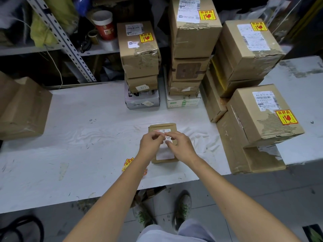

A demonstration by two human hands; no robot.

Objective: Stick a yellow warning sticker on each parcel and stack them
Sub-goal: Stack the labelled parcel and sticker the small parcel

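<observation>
White sheeting covers the bench, and a metal shelf behind its far edge carries a red and white cup.

Four stacks of brown parcels stand on the bench. The left stack at the far edge has three boxes. The middle stack beside it has four. The far right stack is too crowded lower down to count. The near right stack, by the right end of the front edge, has two. The top parcel of each stack carries one yellow sticker with red print, so four are stuck on in all. A plain carton with no visible sticker sits at the left edge.

One small parcel lies alone at the middle of the bench, toward the front edge. It is flat brown cardboard, and a white label covers much of its top.

The left hand and right hand hover together over it, fingers curled. Their fingertips meet above the label. Whatever is between them is too small to make out.

Loose stickers, yellow with red print, lie near the front edge just left of the small parcel. The left forearm partly covers them, so their number is unclear.
</observation>
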